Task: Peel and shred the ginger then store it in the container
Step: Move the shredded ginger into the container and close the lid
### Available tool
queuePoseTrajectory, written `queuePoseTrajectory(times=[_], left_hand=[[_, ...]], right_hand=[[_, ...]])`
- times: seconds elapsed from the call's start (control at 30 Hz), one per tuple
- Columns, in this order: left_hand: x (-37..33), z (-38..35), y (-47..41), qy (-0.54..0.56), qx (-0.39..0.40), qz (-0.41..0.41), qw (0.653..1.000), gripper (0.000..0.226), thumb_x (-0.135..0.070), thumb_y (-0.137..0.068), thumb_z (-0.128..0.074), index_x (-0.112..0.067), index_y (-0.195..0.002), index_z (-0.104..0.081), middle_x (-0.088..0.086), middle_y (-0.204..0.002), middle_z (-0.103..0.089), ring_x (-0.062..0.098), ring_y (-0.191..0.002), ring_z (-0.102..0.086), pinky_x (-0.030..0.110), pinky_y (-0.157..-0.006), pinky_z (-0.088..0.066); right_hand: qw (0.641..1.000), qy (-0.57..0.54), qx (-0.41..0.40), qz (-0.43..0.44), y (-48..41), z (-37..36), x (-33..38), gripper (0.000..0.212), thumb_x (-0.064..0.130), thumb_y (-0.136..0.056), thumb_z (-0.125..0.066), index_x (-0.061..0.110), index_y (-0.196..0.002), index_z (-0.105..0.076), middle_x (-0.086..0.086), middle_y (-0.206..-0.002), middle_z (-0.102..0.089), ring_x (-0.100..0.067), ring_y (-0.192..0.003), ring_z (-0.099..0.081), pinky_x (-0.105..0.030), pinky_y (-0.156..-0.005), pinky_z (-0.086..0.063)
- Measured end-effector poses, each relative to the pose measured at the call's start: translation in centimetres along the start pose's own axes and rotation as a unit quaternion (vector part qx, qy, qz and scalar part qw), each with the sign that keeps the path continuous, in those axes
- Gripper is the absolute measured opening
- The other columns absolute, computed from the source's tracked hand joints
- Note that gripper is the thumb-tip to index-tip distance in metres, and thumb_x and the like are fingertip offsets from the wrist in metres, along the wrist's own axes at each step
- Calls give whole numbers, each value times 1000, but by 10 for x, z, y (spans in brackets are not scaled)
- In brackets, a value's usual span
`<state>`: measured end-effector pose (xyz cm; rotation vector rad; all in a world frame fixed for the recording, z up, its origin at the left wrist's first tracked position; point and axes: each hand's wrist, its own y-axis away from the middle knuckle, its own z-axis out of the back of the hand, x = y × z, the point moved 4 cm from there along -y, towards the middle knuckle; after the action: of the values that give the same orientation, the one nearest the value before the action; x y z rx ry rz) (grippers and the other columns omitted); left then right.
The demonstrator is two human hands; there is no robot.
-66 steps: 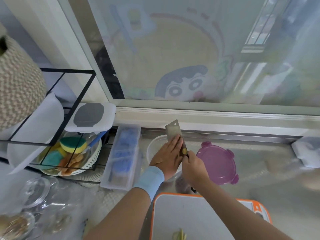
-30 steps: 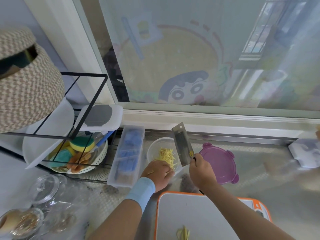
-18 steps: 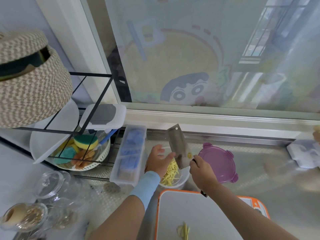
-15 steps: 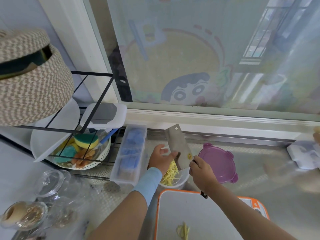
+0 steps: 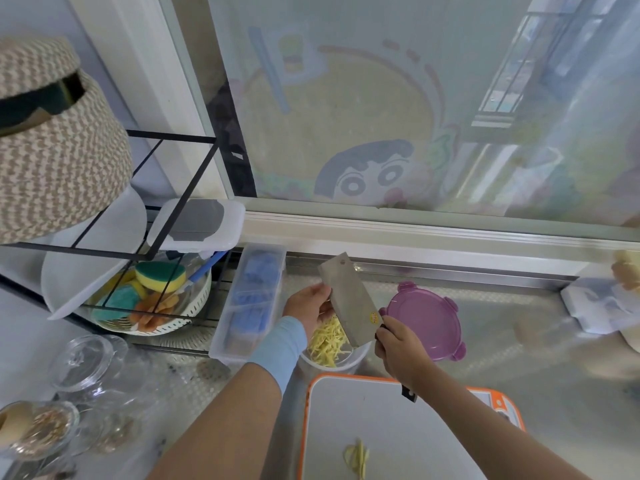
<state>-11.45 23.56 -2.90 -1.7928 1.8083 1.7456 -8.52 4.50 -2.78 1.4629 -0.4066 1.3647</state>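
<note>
Overhead, the view drops onto a dimpled steel surface (image 5: 502, 368) that runs along a window (image 5: 363, 133) whose frosted film shows a cartoon face. On it, towards the sill, sits the clear round container (image 5: 349, 363), with the shredded ginger (image 5: 327, 341) heaped inside. The right hand (image 5: 398, 344) has its grip closed round the handle of a cleaver (image 5: 349, 299), whose blade tilts over the container's mouth. The left hand (image 5: 308, 306), with a pale blue wristband behind it, has a loose grip that holds nothing; its fingertips rest against the blade's left edge.

Just right of the container a purple lid (image 5: 424, 323) lies flat on the surface. Nearer the person is a white cutting board (image 5: 381, 420) with an orange rim, and a few ginger strands (image 5: 356, 457) lie near its front edge. Left of the container stands a long clear box (image 5: 254, 299) of blue items. Beyond that, a black wire rack (image 5: 173, 199) carries a white lidded box (image 5: 197, 223), and a white basket (image 5: 183, 311) of sponges sits under it. A woven object (image 5: 52, 150) fills the upper left corner, and glass jars (image 5: 79, 355) stand at lower left.
</note>
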Motion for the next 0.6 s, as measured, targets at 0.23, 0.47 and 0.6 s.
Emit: queuePoseTrajectory(times=[0.23, 0.47, 0.6], left_hand=[[15, 4, 10, -6, 34, 72, 997, 21, -12, -92, -64, -2, -111, -63, 17, -99, -71, 25, -86, -68, 34, -69, -58], [19, 14, 13, -182, 71, 69, 978, 22, -10, -83, -75, -3, -104, -70, 16, -93, -72, 22, -78, -68, 35, -78, -59], [12, 19, 11, -424, 58, -15, 904, 18, -21, -81, -75, -26, -97, -75, -4, -100, -73, 15, -92, -69, 31, -90, -55]], right_hand=[[1000, -15, -6, -3, -8, -4, 7, 25, 3, -97, -40, 10, -75, -49, -5, -66, -44, -16, -58, -36, -30, -52, -29], [998, 43, -43, 20, -12, -8, 17, 24, 8, -94, -40, 13, -70, -41, 3, -59, -40, -19, -61, -34, -38, -58, -29], [995, 68, -68, 35, -11, -3, 25, 25, 10, -95, -39, 13, -71, -40, 1, -61, -41, -19, -61, -34, -38, -58, -30]])
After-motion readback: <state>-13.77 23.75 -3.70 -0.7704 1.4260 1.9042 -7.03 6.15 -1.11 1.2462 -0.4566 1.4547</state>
